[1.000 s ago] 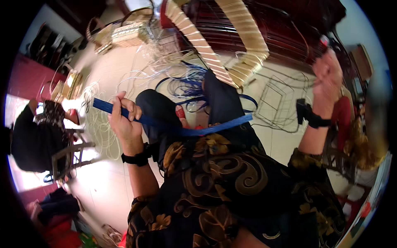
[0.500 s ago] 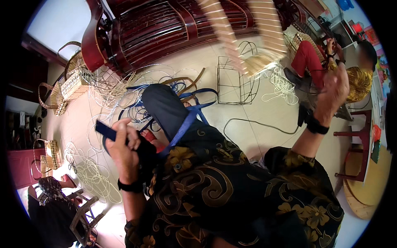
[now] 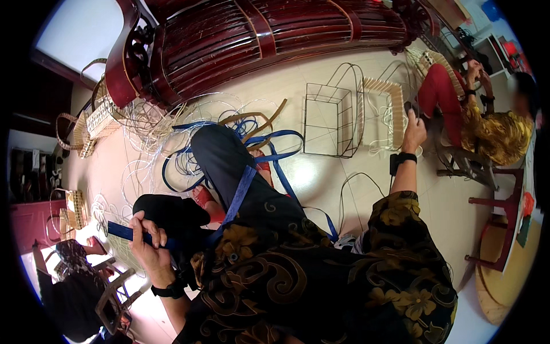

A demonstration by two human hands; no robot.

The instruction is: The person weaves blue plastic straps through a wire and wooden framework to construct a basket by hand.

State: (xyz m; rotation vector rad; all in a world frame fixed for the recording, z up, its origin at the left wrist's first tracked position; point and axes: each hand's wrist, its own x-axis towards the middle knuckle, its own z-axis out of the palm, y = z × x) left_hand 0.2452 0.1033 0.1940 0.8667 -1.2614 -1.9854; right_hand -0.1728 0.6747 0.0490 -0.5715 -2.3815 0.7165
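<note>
My left hand point(image 3: 149, 243), at lower left, is closed on a flat blue strap point(image 3: 119, 229), which runs across my dark trouser legs. My right hand point(image 3: 413, 129), raised at centre right, is curled at the edge of a beige woven frame point(image 3: 391, 94); what lies in its fingers is too small to make out. A bare wire basket frame point(image 3: 322, 94) stands beside the woven one. Blue straps point(image 3: 286, 132), brown strips point(image 3: 269, 126) and loose pale cord point(image 3: 137, 143) lie around my feet on the tiled floor.
A dark red wooden bench point(image 3: 206, 46) spans the back. Woven baskets point(image 3: 100, 117) stand at left. A seated person point(image 3: 495, 132) works at right; another person point(image 3: 71, 292) sits at lower left. A red stool point(image 3: 510, 229) and round board point(image 3: 490, 281) are at right.
The beige woven frame has dropped from high in the view to beside the wire frame. My right hand has come lower. The view has shifted, showing more of the bench and right-hand person.
</note>
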